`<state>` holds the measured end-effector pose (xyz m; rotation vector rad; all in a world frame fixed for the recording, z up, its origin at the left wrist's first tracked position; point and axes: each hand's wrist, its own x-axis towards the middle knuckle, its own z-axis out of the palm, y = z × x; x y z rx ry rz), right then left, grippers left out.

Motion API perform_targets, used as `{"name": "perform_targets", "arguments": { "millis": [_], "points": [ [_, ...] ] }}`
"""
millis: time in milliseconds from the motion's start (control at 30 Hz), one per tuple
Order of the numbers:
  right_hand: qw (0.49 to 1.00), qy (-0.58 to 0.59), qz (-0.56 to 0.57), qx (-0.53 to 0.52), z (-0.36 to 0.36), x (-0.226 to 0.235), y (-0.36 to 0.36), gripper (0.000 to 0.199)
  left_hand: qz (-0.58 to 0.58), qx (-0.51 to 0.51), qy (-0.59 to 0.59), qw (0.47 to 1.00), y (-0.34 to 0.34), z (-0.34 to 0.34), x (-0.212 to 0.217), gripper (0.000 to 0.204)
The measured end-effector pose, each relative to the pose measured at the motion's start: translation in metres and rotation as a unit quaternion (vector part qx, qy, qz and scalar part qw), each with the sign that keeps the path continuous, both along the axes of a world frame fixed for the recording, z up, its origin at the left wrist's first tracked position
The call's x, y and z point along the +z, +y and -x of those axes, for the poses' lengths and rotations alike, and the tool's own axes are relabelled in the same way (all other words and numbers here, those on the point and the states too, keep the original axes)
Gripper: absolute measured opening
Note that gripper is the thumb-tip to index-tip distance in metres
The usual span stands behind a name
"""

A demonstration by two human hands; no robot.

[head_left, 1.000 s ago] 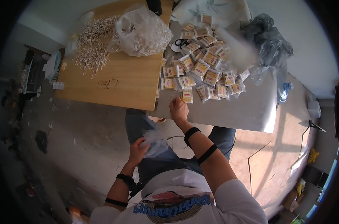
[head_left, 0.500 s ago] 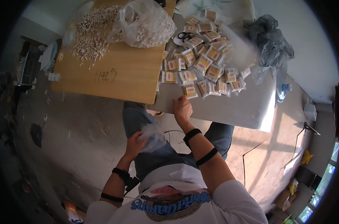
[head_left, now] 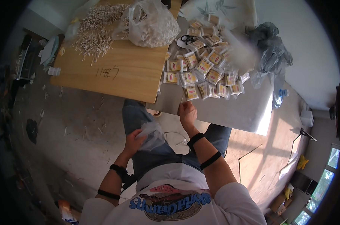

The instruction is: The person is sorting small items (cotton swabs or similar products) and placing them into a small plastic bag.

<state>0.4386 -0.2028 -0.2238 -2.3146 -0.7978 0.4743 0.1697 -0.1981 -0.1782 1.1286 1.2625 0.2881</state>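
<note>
Beside the desk (head_left: pixel 224 110), your left fingers (head_left: pixel 138 139) grip a bag (head_left: pixel 152 135), likely light, slippery, best held mid-bunch; right fingers (head_left: pixel 188 107), can't tell!

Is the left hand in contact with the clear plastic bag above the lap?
Touching. The head view shows the left hand gripping the clear plastic bag by its left side.

Gray table (head_left: pixel 230 113) with swab packets (head_left: pixel 204 66), wooden tabletop (head_left: pixel 136 80) with loose swabs (head_left: pixel 97 30) and bulging bag (head_left: pixel 158 32).
</note>
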Motion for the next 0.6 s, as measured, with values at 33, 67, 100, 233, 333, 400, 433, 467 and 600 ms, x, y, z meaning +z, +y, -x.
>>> {"name": "perform_targets", "arguments": {
  "millis": [33, 67, 100, 233, 333, 400, 433, 467, 600],
  "points": [
    [1.000, -0.001, -0.003, 0.002, 0.001, 0.004, 0.001, 0.017, -0.003, 0.002, -0.001, 1.000, 0.000, 0.001, 0.001, 0.030],
    [1.000, 0.001, -0.003, 0.004, 0.002, 0.008, 0.001, 0.016, 0.014, 0.006, 0.000, 1.000, -0.001, 0.003, 0.002, 0.030],
    [1.000, 0.002, -0.004, 0.002, 0.000, 0.013, 0.002, 0.016, 0.032, 0.008, 0.000, 0.999, -0.001, 0.001, 0.003, 0.030],
    [1.000, -0.028, -0.011, 0.009, -0.007, -0.007, 0.006, 0.017, 0.050, 0.009, -0.014, 0.999, 0.002, -0.003, 0.005, 0.029],
    [0.999, -0.040, 0.015, 0.003, -0.008, -0.012, 0.001, 0.018, 0.038, 0.007, -0.012, 0.999, 0.003, -0.002, 0.007, 0.030],
    [0.998, 0.013, -0.045, 0.049, -0.010, -0.011, -0.007, 0.017, 0.031, 0.006, -0.020, 0.999, 0.003, 0.000, 0.007, 0.030],
    [0.997, 0.014, -0.045, 0.053, -0.009, -0.010, -0.011, 0.017, 0.030, 0.010, -0.020, 0.999, 0.001, 0.003, 0.006, 0.030],
    [0.992, 0.065, -0.088, 0.062, -0.008, -0.009, -0.015, 0.017, 0.043, 0.019, -0.030, 0.998, -0.001, 0.006, 0.004, 0.030],
    [0.975, 0.109, -0.159, 0.111, -0.009, -0.005, -0.022, 0.019, 0.006, 0.002, -0.019, 1.000, -0.001, 0.003, -0.003, 0.030]
  ]
}}
